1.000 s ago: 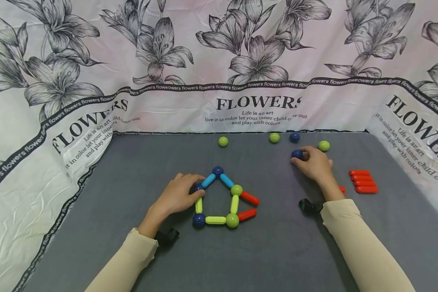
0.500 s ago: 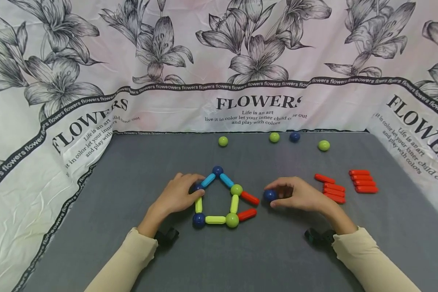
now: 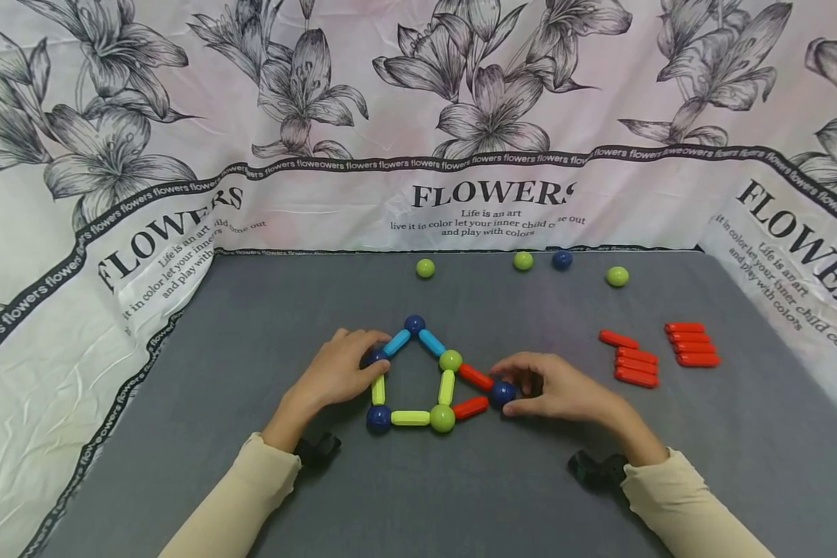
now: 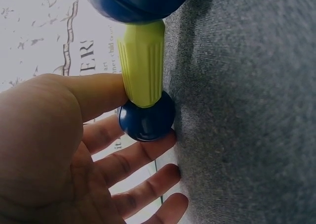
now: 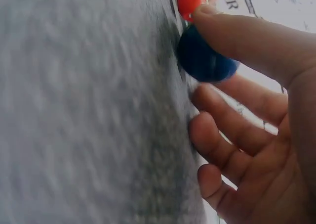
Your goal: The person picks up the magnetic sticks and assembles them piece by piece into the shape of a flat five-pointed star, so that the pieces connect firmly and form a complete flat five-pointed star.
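A flat figure of coloured rods and balls lies on the table. My left hand (image 3: pixel 339 370) holds its left blue ball (image 4: pixel 147 121) between thumb and fingers, where a yellow-green rod (image 4: pixel 141 61) joins. My right hand (image 3: pixel 565 387) pinches another blue ball (image 3: pixel 503 393) at the figure's right side. That ball meets the end of the upper red rod (image 3: pixel 476 377); the lower red rod (image 3: pixel 470 408) ends close by, and whether it touches is unclear. Two green balls (image 3: pixel 442 418) form the right corners, and a blue ball (image 3: pixel 415 325) tops two light-blue rods (image 3: pixel 432 342).
Loose green balls (image 3: pixel 523 261) and one blue ball (image 3: pixel 561 260) lie along the back of the grey table (image 3: pixel 418 504). Several red rods (image 3: pixel 693 339) lie in two groups at the right. A flower-printed cloth (image 3: pixel 488 205) rises behind.
My right hand has carried the blue ball from the back right toward me and leftward, up to the red rods. My left hand has stayed on its ball.
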A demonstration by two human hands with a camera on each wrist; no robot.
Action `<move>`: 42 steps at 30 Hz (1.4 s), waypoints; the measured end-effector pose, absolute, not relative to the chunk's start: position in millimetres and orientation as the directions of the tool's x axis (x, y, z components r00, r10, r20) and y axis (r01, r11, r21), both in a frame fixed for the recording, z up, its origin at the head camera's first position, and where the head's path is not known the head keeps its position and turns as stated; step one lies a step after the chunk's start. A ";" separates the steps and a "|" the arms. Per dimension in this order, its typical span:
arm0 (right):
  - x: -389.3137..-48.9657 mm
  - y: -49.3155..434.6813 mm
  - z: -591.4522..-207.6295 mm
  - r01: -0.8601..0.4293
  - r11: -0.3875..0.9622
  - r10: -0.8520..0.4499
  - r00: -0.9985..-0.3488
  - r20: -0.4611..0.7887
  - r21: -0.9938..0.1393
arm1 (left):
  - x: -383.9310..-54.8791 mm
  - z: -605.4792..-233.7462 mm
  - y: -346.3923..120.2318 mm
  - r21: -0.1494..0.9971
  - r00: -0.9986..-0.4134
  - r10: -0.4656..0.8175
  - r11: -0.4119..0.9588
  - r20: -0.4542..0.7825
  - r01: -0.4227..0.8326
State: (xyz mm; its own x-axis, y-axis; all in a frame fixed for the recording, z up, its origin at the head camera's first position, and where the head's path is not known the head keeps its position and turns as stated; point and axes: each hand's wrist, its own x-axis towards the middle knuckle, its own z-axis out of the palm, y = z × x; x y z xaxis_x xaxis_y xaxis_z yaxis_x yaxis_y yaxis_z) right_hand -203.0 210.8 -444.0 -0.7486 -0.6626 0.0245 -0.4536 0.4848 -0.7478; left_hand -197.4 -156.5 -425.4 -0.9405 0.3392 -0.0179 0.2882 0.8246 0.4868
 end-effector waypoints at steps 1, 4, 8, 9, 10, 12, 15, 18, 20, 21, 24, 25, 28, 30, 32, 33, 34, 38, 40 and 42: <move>-202.0 209.9 -443.8 -0.462 0.485 -0.659 -0.751 0.037 -0.742 | -197.6 -425.3 -156.3 0.487 -0.941 0.339 0.825 -0.020 0.287; -199.2 205.8 -443.8 -0.486 0.474 -0.655 -0.752 0.075 -0.734 | -197.7 -425.7 -156.3 0.484 -0.942 0.336 0.827 -0.018 0.286; -195.0 198.1 -447.1 -0.519 0.481 -0.669 -0.738 0.087 -0.706 | -197.6 -425.7 -156.4 0.485 -0.942 0.337 0.826 -0.017 0.287; -194.0 195.8 -448.5 -0.531 0.481 -0.676 -0.731 0.090 -0.697 | -197.7 -425.7 -156.3 0.485 -0.941 0.338 0.826 -0.016 0.288; -192.9 193.4 -449.8 -0.541 0.485 -0.682 -0.726 0.090 -0.688 | -197.8 -425.7 -156.3 0.485 -0.941 0.338 0.826 -0.017 0.288; -190.5 188.7 -451.9 -0.557 0.488 -0.686 -0.721 0.100 -0.672 | -198.0 -425.8 -156.3 0.483 -0.940 0.340 0.826 -0.017 0.290; -187.7 183.0 -454.0 -0.563 0.487 -0.673 -0.729 0.123 -0.668 | -198.2 -425.8 -156.3 0.482 -0.940 0.341 0.826 -0.017 0.291; -186.2 180.0 -454.5 -0.562 0.488 -0.660 -0.738 0.138 -0.669 | -198.4 -426.0 -156.4 0.483 -0.940 0.341 0.826 -0.018 0.290; -186.2 179.6 -454.5 -0.560 0.486 -0.659 -0.739 0.139 -0.671 | -198.4 -426.5 -156.8 0.481 -0.940 0.341 0.827 -0.017 0.291; -186.4 179.6 -454.3 -0.558 0.483 -0.660 -0.739 0.139 -0.674 | -198.4 -426.8 -157.0 0.480 -0.940 0.341 0.827 -0.017 0.292; -187.7 180.2 -453.4 -0.550 0.473 -0.667 -0.734 0.128 -0.689 | -198.7 -427.5 -157.2 0.479 -0.940 0.341 0.828 -0.016 0.292; -188.2 180.5 -453.0 -0.545 0.468 -0.670 -0.732 0.123 -0.695 | -198.7 -427.6 -157.2 0.478 -0.940 0.341 0.828 -0.015 0.292; -188.9 181.3 -451.7 -0.527 0.455 -0.680 -0.726 0.101 -0.718 | -199.0 -427.8 -157.0 0.475 -0.940 0.342 0.829 -0.014 0.295; -189.2 181.7 -451.1 -0.510 0.442 -0.687 -0.722 0.087 -0.738 | -199.0 -427.6 -156.7 0.473 -0.939 0.344 0.829 -0.012 0.297; -189.4 182.1 -451.0 -0.499 0.431 -0.692 -0.718 0.080 -0.752 | -199.1 -427.4 -156.4 0.471 -0.939 0.344 0.830 -0.010 0.299; -189.6 182.2 -451.0 -0.498 0.425 -0.694 -0.715 0.081 -0.756 | -199.1 -427.3 -156.3 0.470 -0.938 0.345 0.830 -0.009 0.301; -189.8 182.4 -451.2 -0.500 0.420 -0.696 -0.713 0.084 -0.757 | -199.3 -427.1 -156.0 0.470 -0.939 0.345 0.830 -0.011 0.300; -190.4 183.7 -452.3 -0.508 0.402 -0.705 -0.702 0.096 -0.762 | -199.2 -426.5 -155.4 0.470 -0.939 0.343 0.831 -0.015 0.296; -190.8 185.1 -452.9 -0.504 0.387 -0.709 -0.698 0.101 -0.772 | -198.7 -426.2 -155.4 0.472 -0.939 0.342 0.831 -0.018 0.294; -191.1 186.9 -453.6 -0.493 0.375 -0.709 -0.698 0.099 -0.785 | -198.2 -426.2 -155.4 0.473 -0.940 0.342 0.831 -0.020 0.292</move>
